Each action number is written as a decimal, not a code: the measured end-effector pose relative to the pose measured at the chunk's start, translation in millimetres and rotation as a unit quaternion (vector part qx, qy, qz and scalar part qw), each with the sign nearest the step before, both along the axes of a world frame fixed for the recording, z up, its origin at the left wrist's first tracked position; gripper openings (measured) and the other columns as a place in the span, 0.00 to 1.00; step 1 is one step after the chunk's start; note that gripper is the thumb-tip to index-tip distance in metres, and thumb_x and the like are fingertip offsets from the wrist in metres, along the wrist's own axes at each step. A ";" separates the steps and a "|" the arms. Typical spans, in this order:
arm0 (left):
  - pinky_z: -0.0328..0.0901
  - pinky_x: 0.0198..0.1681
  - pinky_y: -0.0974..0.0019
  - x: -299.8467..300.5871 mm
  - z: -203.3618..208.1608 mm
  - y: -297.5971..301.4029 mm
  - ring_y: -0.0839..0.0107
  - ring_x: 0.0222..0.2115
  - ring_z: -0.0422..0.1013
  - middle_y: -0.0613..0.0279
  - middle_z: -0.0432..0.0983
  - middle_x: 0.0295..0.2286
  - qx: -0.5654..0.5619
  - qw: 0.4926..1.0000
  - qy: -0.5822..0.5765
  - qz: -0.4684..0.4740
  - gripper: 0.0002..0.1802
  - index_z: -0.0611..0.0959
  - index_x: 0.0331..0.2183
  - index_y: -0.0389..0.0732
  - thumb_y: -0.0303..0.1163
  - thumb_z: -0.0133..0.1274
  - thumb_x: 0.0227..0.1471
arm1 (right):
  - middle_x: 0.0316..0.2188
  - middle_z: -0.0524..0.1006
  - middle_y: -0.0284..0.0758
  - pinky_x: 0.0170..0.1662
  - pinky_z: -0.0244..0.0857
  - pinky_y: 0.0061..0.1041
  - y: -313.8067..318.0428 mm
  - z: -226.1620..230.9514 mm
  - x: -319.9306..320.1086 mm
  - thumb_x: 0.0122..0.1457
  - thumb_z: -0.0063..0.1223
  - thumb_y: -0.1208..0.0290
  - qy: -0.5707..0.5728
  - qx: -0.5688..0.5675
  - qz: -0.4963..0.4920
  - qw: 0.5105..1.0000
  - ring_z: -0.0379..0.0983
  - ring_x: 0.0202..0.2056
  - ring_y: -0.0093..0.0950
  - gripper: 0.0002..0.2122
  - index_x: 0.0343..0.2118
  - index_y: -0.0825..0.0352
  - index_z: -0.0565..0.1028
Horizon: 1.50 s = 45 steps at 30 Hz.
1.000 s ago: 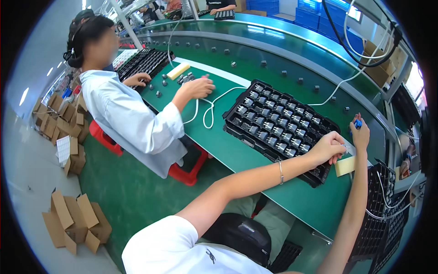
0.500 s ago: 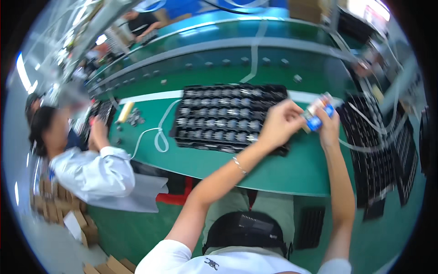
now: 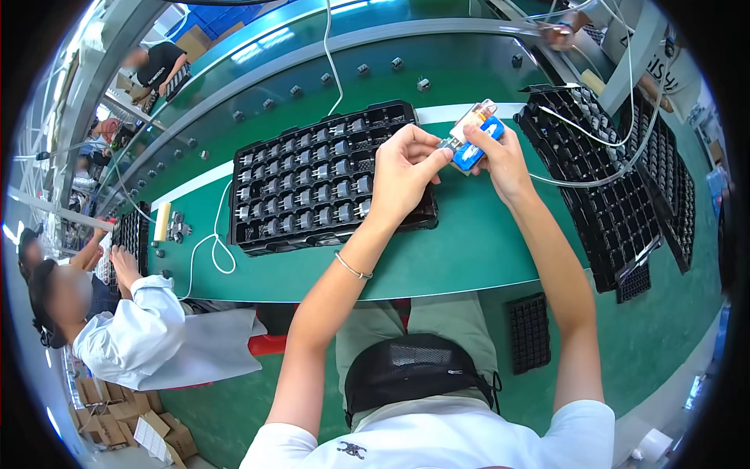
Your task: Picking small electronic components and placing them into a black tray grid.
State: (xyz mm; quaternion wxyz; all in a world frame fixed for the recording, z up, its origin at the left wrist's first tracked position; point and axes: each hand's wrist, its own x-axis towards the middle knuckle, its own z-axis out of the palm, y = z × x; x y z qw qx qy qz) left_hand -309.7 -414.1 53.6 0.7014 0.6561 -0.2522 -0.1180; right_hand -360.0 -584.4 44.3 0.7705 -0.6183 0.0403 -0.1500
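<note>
My right hand [image 3: 506,162] is closed around a small blue device [image 3: 478,148] with a clear housing and orange bits inside, held tilted above the table. My left hand [image 3: 406,172] comes up to its left end, thumb and fingers pinched on a small grey metal part [image 3: 451,144] that touches the device or sits at its tip; I cannot tell which. Left of my hands lies a black compartment tray [image 3: 312,176] holding rows of small grey-black parts with metal prongs. My left forearm passes near the tray's right front corner.
Black trays [image 3: 598,195] lean stacked at the right, with white cables [image 3: 617,178] across them. Small parts sit along a green conveyor [image 3: 367,86] beyond the table. A co-worker in a light sleeve [image 3: 152,313] works at the left. Another black tray [image 3: 530,334] lies below the table.
My view has turned, so the tray and both hands appear farther left. My left fingers have come closer to the blue device's end, and the device stays in my right hand.
</note>
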 end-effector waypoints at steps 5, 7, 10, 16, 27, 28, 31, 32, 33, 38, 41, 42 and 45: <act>0.66 0.21 0.76 2.9 -0.5 5.5 0.79 0.21 0.73 0.58 0.79 0.24 0.002 1.000 0.005 -0.014 0.11 0.76 0.30 0.32 0.26 0.62 0.47 | 0.27 0.76 0.29 0.22 0.60 0.15 1.6 -1.2 1.7 0.58 0.56 0.61 0.051 0.035 0.049 0.997 0.71 0.23 0.15 0.14 0.40 0.65 0.73; 0.66 0.22 0.76 5.7 0.4 5.4 0.79 0.21 0.72 0.59 0.79 0.24 0.004 1.000 0.005 -0.021 0.11 0.77 0.31 0.33 0.26 0.62 0.48 | 0.30 0.76 0.28 0.22 0.60 0.15 0.0 4.5 0.0 0.61 0.52 0.60 0.073 0.053 0.094 0.991 0.71 0.25 0.15 0.14 0.43 0.65 0.72; 0.64 0.21 0.76 8.9 1.8 0.4 0.81 0.20 0.71 0.62 0.77 0.22 -0.012 0.999 0.006 -0.032 0.14 0.77 0.30 0.33 0.29 0.64 0.44 | 0.30 0.76 0.29 0.24 0.64 0.14 -22.4 2.4 -2.5 0.63 0.50 0.60 0.052 0.043 0.173 0.983 0.72 0.25 0.17 0.17 0.47 0.68 0.69; 0.64 0.22 0.77 8.6 3.8 0.8 0.83 0.21 0.69 0.65 0.75 0.21 -0.024 0.999 -0.021 -0.009 0.12 0.78 0.32 0.33 0.29 0.62 0.47 | 0.29 0.76 0.31 0.28 0.67 0.13 -35.0 7.4 5.4 0.55 0.59 0.65 -0.040 -0.258 -0.119 0.958 0.72 0.26 0.15 0.16 0.42 0.69 0.74; 0.68 0.29 0.53 11.2 42.6 113.7 0.51 0.26 0.75 0.51 0.77 0.21 0.564 0.715 -0.313 0.268 0.25 0.79 0.25 0.36 0.53 0.59 0.46 | 0.23 0.76 0.41 0.31 0.67 0.27 -39.3 -6.3 10.7 0.45 0.61 0.62 0.005 -0.497 -0.218 0.840 0.74 0.24 0.31 0.17 0.35 0.69 0.75; 0.68 0.29 0.52 14.2 37.7 128.2 0.51 0.26 0.75 0.51 0.78 0.22 0.576 0.708 -0.302 0.275 0.25 0.78 0.25 0.36 0.52 0.58 0.47 | 0.21 0.75 0.40 0.30 0.66 0.28 -36.2 -9.0 11.3 0.45 0.61 0.62 -0.001 -0.498 -0.216 0.840 0.73 0.22 0.32 0.17 0.34 0.69 0.75; 0.67 0.28 0.52 13.6 30.6 176.1 0.50 0.26 0.75 0.50 0.77 0.22 0.613 0.655 -0.298 0.326 0.25 0.76 0.25 0.37 0.52 0.58 0.47 | 0.22 0.76 0.41 0.29 0.66 0.29 -31.7 -11.3 14.2 0.45 0.61 0.61 -0.012 -0.513 -0.222 0.829 0.73 0.23 0.33 0.18 0.36 0.69 0.74; 0.67 0.27 0.52 11.8 29.4 187.8 0.50 0.26 0.75 0.50 0.77 0.21 0.635 0.641 -0.264 0.341 0.25 0.76 0.24 0.37 0.52 0.58 0.47 | 0.23 0.76 0.41 0.30 0.66 0.29 -32.8 -12.0 14.9 0.45 0.61 0.61 -0.010 -0.521 -0.221 0.825 0.73 0.23 0.33 0.18 0.36 0.68 0.74; 0.67 0.27 0.52 13.0 26.4 199.9 0.50 0.26 0.75 0.50 0.77 0.21 0.647 0.635 -0.253 0.338 0.24 0.76 0.24 0.37 0.51 0.58 0.47 | 0.23 0.76 0.41 0.30 0.66 0.30 -35.4 -14.0 14.7 0.46 0.62 0.61 -0.015 -0.532 -0.231 0.814 0.74 0.23 0.33 0.18 0.36 0.68 0.74; 0.67 0.28 0.53 16.1 29.2 258.9 0.52 0.26 0.74 0.52 0.77 0.21 0.655 0.652 -0.201 0.326 0.23 0.76 0.21 0.38 0.50 0.59 0.47 | 0.23 0.77 0.39 0.32 0.67 0.28 -37.4 -11.7 13.0 0.49 0.61 0.62 -0.001 -0.520 -0.204 0.830 0.75 0.24 0.30 0.17 0.39 0.66 0.75; 0.67 0.30 0.53 14.5 34.7 268.6 0.52 0.28 0.75 0.53 0.77 0.22 0.671 0.638 -0.221 0.307 0.20 0.77 0.22 0.39 0.47 0.60 0.45 | 0.23 0.77 0.39 0.32 0.66 0.28 -31.0 -7.8 10.5 0.50 0.61 0.61 -0.005 -0.501 -0.208 0.840 0.73 0.24 0.29 0.17 0.39 0.68 0.75; 0.67 0.30 0.53 13.6 35.3 269.8 0.52 0.28 0.75 0.53 0.77 0.22 0.673 0.635 -0.217 0.310 0.20 0.77 0.22 0.39 0.47 0.60 0.45 | 0.23 0.76 0.38 0.31 0.66 0.28 -29.6 -6.9 10.2 0.50 0.61 0.61 0.002 -0.507 -0.210 0.836 0.73 0.23 0.29 0.17 0.38 0.69 0.75; 0.68 0.30 0.53 11.9 36.8 271.3 0.52 0.28 0.75 0.53 0.78 0.24 0.668 0.643 -0.236 0.290 0.12 0.78 0.27 0.41 0.38 0.60 0.45 | 0.23 0.76 0.38 0.31 0.65 0.27 -23.8 -5.0 9.4 0.51 0.60 0.61 0.013 -0.520 -0.210 0.828 0.72 0.23 0.28 0.17 0.37 0.69 0.75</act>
